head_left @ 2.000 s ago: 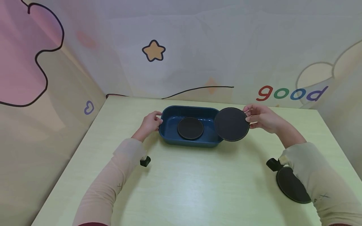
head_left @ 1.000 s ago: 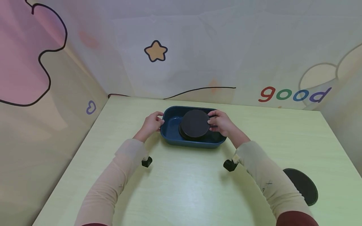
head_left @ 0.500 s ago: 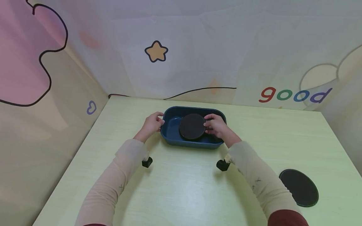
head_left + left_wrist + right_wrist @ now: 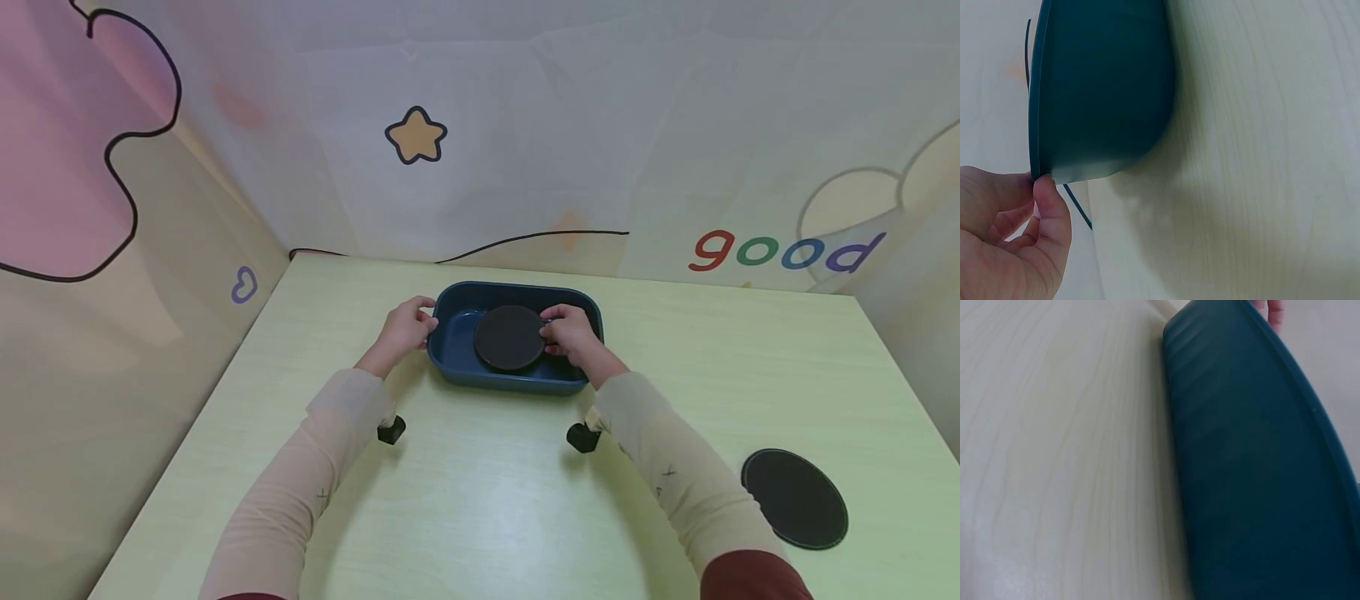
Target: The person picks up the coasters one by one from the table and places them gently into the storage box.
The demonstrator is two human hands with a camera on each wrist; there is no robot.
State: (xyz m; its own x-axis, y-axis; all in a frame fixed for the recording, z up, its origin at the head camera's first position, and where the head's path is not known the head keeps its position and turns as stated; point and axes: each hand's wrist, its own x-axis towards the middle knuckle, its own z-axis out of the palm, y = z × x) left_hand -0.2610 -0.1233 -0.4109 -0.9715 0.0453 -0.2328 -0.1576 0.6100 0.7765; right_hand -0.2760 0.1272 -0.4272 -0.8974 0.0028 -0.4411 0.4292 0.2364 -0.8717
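A dark blue rectangular tub [image 4: 453, 371] stands near the back of the table. At its left end my left hand [image 4: 403, 327] pinches the rim between thumb and fingers; the left wrist view shows this hand [image 4: 1016, 237] on the tub's corner [image 4: 1104, 94]. Inside the tub lies a round black coaster [image 4: 508, 337], low over the floor. My right hand [image 4: 572, 335] reaches in and pinches the coaster's right edge. An earlier coaster beneath it is hidden. The right wrist view shows the tub's outer side wall [image 4: 1247, 456], which hides most of the hand's work.
A second black coaster [image 4: 798, 500] with a stitched edge lies on the pale wooden table [image 4: 465, 500] at the front right, beside the right forearm. A printed cloth backdrop [image 4: 525, 125] rises behind the table. Small black cameras [image 4: 583, 437] hang under both wrists.
My right hand has carried a coaster leftward from the tub's right end and lowered it onto the coaster inside. My left hand has stayed on the rim.
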